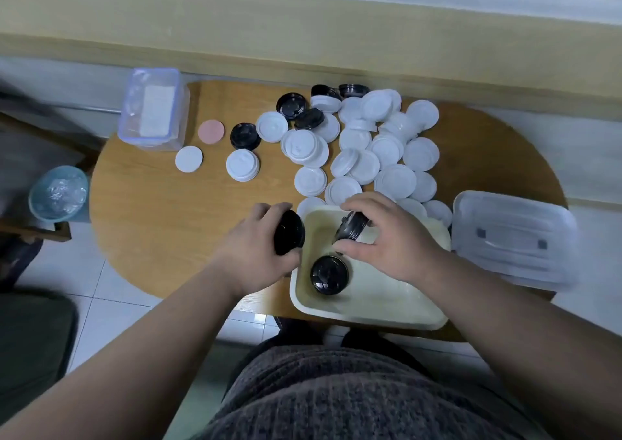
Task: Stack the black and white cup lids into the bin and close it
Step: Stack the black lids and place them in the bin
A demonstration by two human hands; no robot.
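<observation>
A cream bin (377, 311) sits at the near edge of the wooden table (151, 224). One black lid (329, 274) lies on its floor. My left hand (259, 254) grips a black lid (289, 232) just left of the bin's rim. My right hand (390, 234) holds a tilted stack of black lids (350, 227) over the bin's far end. A heap of white lids (377, 150) covers the table beyond the bin, with a few black lids (292, 105) at its far left side. The clear bin cover (511, 237) lies to the right.
A clear plastic box (153, 109) stands at the table's far left. Beside it lie a pink disc (211, 131), a white disc (189, 159), a black lid (245, 135) and a white lid (243, 165). A glass bowl (58, 193) sits off the table's left.
</observation>
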